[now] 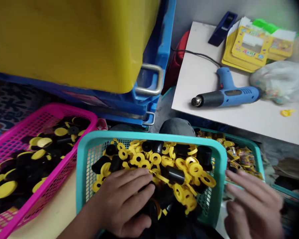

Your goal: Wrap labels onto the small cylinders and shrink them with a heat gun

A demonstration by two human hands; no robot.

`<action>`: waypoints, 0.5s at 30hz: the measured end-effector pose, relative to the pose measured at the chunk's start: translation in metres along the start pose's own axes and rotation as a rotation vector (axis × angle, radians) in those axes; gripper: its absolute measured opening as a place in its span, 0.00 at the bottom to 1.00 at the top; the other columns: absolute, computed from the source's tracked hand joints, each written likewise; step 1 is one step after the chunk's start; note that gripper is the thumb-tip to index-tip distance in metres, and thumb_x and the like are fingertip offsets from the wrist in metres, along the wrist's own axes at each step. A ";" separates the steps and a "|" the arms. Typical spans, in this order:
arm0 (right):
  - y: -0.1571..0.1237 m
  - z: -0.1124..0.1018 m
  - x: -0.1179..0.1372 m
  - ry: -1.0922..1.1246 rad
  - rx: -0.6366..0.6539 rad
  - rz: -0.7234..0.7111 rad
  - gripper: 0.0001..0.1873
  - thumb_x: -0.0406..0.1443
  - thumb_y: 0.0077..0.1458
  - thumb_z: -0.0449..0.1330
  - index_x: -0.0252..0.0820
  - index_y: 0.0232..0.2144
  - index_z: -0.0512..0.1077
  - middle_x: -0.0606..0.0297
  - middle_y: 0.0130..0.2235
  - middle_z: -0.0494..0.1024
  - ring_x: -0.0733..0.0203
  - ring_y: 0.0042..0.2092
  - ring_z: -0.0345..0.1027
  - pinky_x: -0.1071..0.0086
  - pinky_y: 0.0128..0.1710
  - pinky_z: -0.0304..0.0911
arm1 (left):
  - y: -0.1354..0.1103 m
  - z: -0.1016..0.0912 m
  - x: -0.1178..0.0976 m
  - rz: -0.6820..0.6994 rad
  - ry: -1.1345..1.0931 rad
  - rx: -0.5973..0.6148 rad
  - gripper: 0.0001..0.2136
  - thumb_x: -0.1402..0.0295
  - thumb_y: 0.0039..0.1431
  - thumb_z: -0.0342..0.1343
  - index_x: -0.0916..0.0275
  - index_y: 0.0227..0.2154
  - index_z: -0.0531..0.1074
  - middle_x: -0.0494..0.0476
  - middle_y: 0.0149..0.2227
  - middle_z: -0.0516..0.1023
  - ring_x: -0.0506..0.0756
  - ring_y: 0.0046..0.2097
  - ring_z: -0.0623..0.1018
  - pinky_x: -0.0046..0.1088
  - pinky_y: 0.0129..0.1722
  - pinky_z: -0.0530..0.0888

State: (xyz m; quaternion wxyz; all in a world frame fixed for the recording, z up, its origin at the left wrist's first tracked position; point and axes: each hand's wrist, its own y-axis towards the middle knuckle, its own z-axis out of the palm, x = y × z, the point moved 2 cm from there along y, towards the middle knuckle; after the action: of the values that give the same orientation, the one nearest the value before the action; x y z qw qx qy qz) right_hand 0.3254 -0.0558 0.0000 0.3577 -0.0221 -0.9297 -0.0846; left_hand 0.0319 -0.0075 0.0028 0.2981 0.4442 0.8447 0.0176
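Note:
A teal basket [149, 135] full of loose parts sits right in front of me. Inside are yellow plastic rings [195, 169] and short black cylinders [175, 175]. My left hand [126, 202] lies over the near left part of this heap, fingers stretched out and thumb apart. Its palm side is hidden, and dark parts lie beneath and beside its fingertips. Just outside the basket's right wall is my right hand [254, 205], a little blurred. Its fingers are extended with the thumb apart, and nothing shows between them.
Left, a pink basket [52, 166] holds black pieces with yellow discs. Stacked blue crates [161, 49] and a yellow bin [89, 43] rise behind. A white table [196, 46] carries a blue heat gun [226, 94], yellow cards [251, 46] and a plastic bag [284, 81]. Another teal basket [259, 159] stands below.

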 end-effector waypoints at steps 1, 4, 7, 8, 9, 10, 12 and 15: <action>-0.009 -0.002 -0.010 0.028 -0.091 0.164 0.24 0.44 0.55 0.55 0.80 0.52 0.61 0.66 0.55 0.70 0.51 0.63 0.56 0.47 0.63 0.55 | 0.004 -0.003 0.002 -0.008 0.036 -0.053 0.20 0.60 0.58 0.52 0.60 0.51 0.72 0.60 0.50 0.78 0.61 0.55 0.74 0.37 0.52 0.74; -0.035 0.011 -0.038 0.211 0.110 0.624 0.35 0.53 0.51 0.56 0.61 0.60 0.56 0.59 0.64 0.60 0.44 0.66 0.51 0.42 0.64 0.52 | 0.013 -0.013 0.009 -0.090 0.161 -0.181 0.18 0.69 0.56 0.57 0.58 0.50 0.72 0.58 0.52 0.77 0.60 0.55 0.74 0.38 0.54 0.72; -0.051 0.031 -0.055 0.421 0.489 0.832 0.40 0.58 0.49 0.55 0.45 0.60 0.61 0.53 0.63 0.63 0.42 0.66 0.51 0.43 0.66 0.48 | 0.018 -0.019 0.016 -0.218 0.159 -0.247 0.17 0.72 0.58 0.55 0.56 0.50 0.71 0.56 0.53 0.76 0.57 0.53 0.76 0.38 0.54 0.71; -0.051 0.034 -0.058 0.477 0.532 0.793 0.38 0.57 0.50 0.56 0.44 0.58 0.63 0.53 0.61 0.65 0.43 0.66 0.53 0.45 0.66 0.49 | 0.018 -0.020 0.018 -0.256 0.131 -0.252 0.16 0.71 0.60 0.54 0.55 0.51 0.70 0.55 0.53 0.76 0.57 0.52 0.76 0.37 0.55 0.72; -0.049 0.037 -0.060 0.519 0.542 0.724 0.34 0.55 0.52 0.56 0.45 0.56 0.65 0.55 0.60 0.67 0.46 0.64 0.57 0.47 0.65 0.51 | 0.017 -0.022 0.020 -0.292 0.105 -0.261 0.16 0.70 0.61 0.53 0.54 0.52 0.70 0.54 0.53 0.76 0.56 0.52 0.77 0.36 0.55 0.72; -0.045 0.037 -0.061 0.533 0.526 0.653 0.31 0.52 0.52 0.57 0.46 0.55 0.67 0.57 0.58 0.70 0.47 0.61 0.61 0.48 0.64 0.54 | 0.016 -0.023 0.022 -0.326 0.086 -0.265 0.16 0.69 0.62 0.52 0.54 0.53 0.69 0.52 0.53 0.76 0.56 0.52 0.77 0.35 0.55 0.71; -0.037 0.036 -0.063 0.514 0.459 0.554 0.25 0.47 0.51 0.57 0.45 0.50 0.71 0.59 0.52 0.75 0.48 0.54 0.68 0.50 0.59 0.60 | 0.010 -0.029 0.023 -0.376 0.076 -0.262 0.16 0.65 0.63 0.52 0.52 0.53 0.69 0.50 0.53 0.76 0.56 0.51 0.77 0.34 0.56 0.71; -0.024 0.025 -0.072 0.468 0.328 0.500 0.19 0.42 0.47 0.56 0.44 0.41 0.75 0.60 0.41 0.78 0.48 0.46 0.71 0.51 0.52 0.66 | -0.004 -0.041 0.022 -0.394 0.083 -0.286 0.16 0.59 0.62 0.52 0.49 0.52 0.70 0.47 0.51 0.77 0.57 0.50 0.78 0.37 0.55 0.73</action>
State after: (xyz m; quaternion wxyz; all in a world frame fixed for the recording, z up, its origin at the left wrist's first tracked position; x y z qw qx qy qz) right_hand 0.3600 -0.0735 -0.0702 0.5687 -0.1708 -0.7900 0.1527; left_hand -0.0010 0.0163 0.0245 0.3205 0.2231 0.9155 0.0969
